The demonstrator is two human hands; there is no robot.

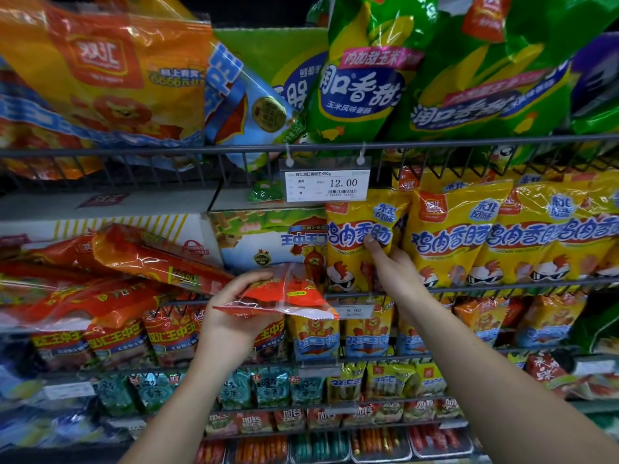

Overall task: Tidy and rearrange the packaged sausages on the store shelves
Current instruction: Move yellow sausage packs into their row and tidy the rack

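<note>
At the middle of the shelves, the left hand (234, 309) grips a red sausage pack (284, 291) held flat, fingers curled over its near end and thumb beneath. Just to its right, the right hand (393, 267) pinches a yellow chicken sausage pack (358, 236) by its right edge, thumb pressed on the front and the other fingers tucked behind. That pack stands upright at the left end of a row of matching yellow packs (502, 236) behind a wire rail. Left of it stands a printed carton (264, 236), and further left red packs (140, 259) lie tilted in a heap. A price tag (326, 184) hangs above, under green bags (365, 78) on the top shelf.
</note>
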